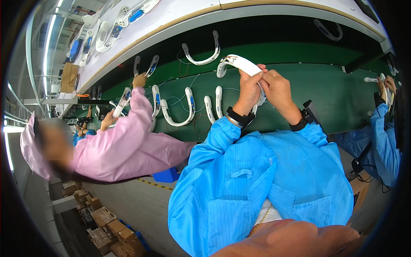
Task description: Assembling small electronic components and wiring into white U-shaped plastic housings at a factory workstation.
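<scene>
left hand (248, 88) and right hand (278, 88) were both gripping a white curved band (245, 65), cardboard boxes (102, 216) sat well back-left of them, couldn't tell what was inside

Workroom with a long, dark-green tabletop (317, 96) and bright white tube lights (48, 45) at the left.
A raised white shelf (184, 13) with a pale wooden edge runs along the tabletop's far side; the grey floor (128, 203) bears a yellow-and-black striped line (155, 184) and, at lower left, stacked brown cardboard boxes (102, 216).
</scene>
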### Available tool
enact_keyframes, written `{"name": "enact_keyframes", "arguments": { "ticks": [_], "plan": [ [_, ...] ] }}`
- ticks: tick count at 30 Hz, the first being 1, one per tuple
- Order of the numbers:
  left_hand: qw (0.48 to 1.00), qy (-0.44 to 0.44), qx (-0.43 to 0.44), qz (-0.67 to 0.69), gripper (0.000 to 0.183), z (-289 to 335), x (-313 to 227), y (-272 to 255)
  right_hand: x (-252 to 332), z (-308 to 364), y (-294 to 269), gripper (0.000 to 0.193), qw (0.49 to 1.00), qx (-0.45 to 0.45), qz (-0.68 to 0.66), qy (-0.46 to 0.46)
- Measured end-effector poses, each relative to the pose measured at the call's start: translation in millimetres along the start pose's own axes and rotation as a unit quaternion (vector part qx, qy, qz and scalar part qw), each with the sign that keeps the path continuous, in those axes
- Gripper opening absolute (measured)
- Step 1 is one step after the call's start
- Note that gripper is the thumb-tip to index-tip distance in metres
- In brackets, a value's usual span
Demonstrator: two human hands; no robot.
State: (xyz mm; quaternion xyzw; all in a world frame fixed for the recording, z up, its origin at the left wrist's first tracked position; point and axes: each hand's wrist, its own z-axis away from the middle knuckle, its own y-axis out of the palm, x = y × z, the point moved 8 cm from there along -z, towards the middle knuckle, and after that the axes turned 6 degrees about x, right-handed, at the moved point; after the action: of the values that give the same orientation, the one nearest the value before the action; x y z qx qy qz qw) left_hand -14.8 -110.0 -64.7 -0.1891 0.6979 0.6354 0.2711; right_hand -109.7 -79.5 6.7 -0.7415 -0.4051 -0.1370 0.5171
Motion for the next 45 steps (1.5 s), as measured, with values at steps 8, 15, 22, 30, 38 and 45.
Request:
{"name": "enact_keyframes", "arguments": {
  "ticks": [8,15,22,30,38,45],
  "plan": [
    [0.999,0.028,-0.037,-0.02,0.05,1.0,-4.6,-5.9,-14.9,12.7,-1.2,0.01,0.998,0.057,0.016,0.009],
    [0.999,0.034,-0.007,-0.036,0.054,5.6,3.3,1.9,0.9,7.5,3.9,0.008,0.998,0.016,0.056,0.008],
    [0.992,0.069,-0.011,-0.103,0.051,9.7,2.8,3.8,-25.4,16.0,7.4,0.01,0.993,0.014,-0.101,0.065],
    [0.986,0.112,-0.015,-0.122,0.046,5.4,-6.8,-4.0,-53.7,30.7,36.9,0.029,0.921,0.019,-0.342,0.185],
    [0.988,0.033,0.0,-0.149,0.05,-4.8,7.7,-34.4,9.1,-31.3,-4.5,0.041,1.0,-0.006,0.025,-0.017],
    [0.972,-0.115,0.091,-0.182,0.057,0.6,28.5,-3.2,-27.0,-105.6,50.8,0.027,0.965,0.233,-0.115,0.05]
  ]
}}
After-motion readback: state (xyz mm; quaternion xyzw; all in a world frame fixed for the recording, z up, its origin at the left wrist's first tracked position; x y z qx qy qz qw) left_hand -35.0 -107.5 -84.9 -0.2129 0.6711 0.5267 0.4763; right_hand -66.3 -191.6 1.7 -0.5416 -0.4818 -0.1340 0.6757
